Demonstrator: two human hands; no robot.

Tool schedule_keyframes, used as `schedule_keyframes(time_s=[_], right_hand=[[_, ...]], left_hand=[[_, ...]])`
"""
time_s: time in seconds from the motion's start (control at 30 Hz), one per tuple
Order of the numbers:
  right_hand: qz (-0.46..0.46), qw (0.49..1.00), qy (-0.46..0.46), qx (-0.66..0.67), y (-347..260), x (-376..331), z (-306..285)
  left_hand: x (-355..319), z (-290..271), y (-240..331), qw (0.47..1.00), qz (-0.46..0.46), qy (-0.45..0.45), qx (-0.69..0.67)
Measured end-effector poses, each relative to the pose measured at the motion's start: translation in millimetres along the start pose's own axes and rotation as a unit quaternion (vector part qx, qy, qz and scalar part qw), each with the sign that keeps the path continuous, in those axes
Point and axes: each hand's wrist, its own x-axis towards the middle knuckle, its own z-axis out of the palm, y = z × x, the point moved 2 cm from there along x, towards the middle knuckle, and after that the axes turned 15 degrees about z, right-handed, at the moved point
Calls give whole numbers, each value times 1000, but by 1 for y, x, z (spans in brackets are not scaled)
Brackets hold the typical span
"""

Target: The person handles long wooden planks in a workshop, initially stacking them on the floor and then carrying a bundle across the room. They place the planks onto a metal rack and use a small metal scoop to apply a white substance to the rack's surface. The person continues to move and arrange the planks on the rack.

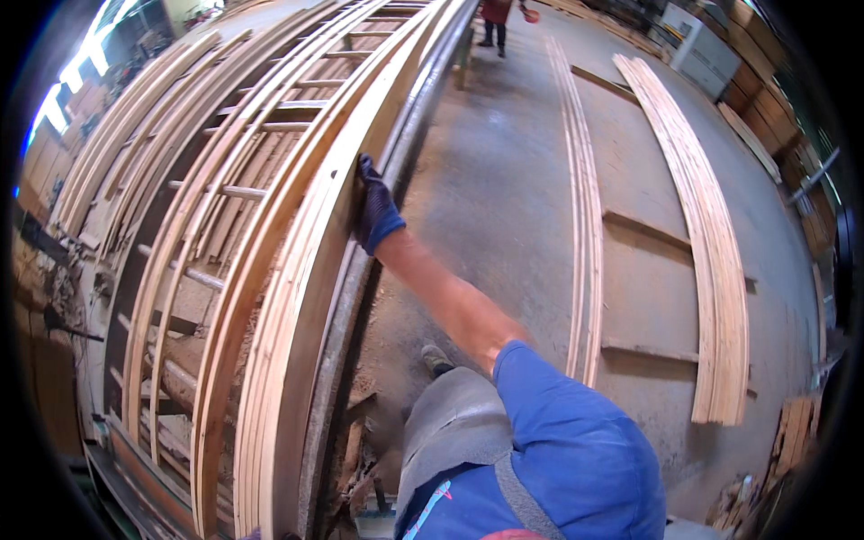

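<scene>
One gloved hand [375,214] is pressing flat, fingers together, against the strip stack [297,297] edge; squaring it looks underway, steady sideways push next.

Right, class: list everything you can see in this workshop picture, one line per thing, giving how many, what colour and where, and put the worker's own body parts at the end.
Long pale wooden slats on the metal rack: many, light tan, left half.
Grey metal rail of the rack: one, beside the slats.
Long pale wooden strips on the floor: one narrow row, centre right.
Stack of pale boards on dark bearers: one, right.
Grey concrete floor: centre.
Another person in red: one, far top.
Stacked timber: brown, top right.
Right hand in a dark blue glove: pressed flat against the slats' edge.
Left hand: not in view.
</scene>
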Motion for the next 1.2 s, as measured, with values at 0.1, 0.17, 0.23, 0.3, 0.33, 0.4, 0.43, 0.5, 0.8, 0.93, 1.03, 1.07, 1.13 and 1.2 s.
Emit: schedule_keyframes(time_s=[0.1,0.17,0.23,0.3,0.33,0.4,0.43,0.5,0.8,0.93,1.03,1.07,1.13,1.2], right_hand=[[-66,997,32,-1,13,-38,-56],[-54,998,19,-39,3,-59,-100],[-33,995,73,-57,9,-88,-126],[-6,972,188,-138,10,-135,-146],[-19,973,191,-126,11,-151,-165],[-40,975,192,-107,12,-185,-192],[-27,965,207,-159,11,-206,-201],[-11,964,228,-134,0,-253,-254],[19,963,254,-85,16,-444,-388],[32,949,300,-92,24,-510,-400],[12,942,314,-121,31,-552,-417],[16,935,324,-146,34,-568,-425],[29,919,344,-192,43,-601,-450],[51,922,338,-180,59,-632,-464]], left_hand=[[-3,96,-53,998,42,-35,-42],[-8,135,-20,974,80,-45,-209],[-22,229,-81,966,26,-66,-251],[-32,281,-76,965,14,-52,-258],[-39,297,-66,965,11,-46,-258],[-56,327,-48,965,2,-31,-261],[-65,341,-38,965,-3,-20,-261],[-70,364,-12,969,4,-27,-247],[-152,477,60,966,22,0,-258],[-187,522,60,963,21,9,-270],[-206,559,53,958,22,8,-287],[-212,571,50,956,23,4,-292],[-228,593,48,954,22,-2,-299],[-246,614,52,952,18,0,-307]])
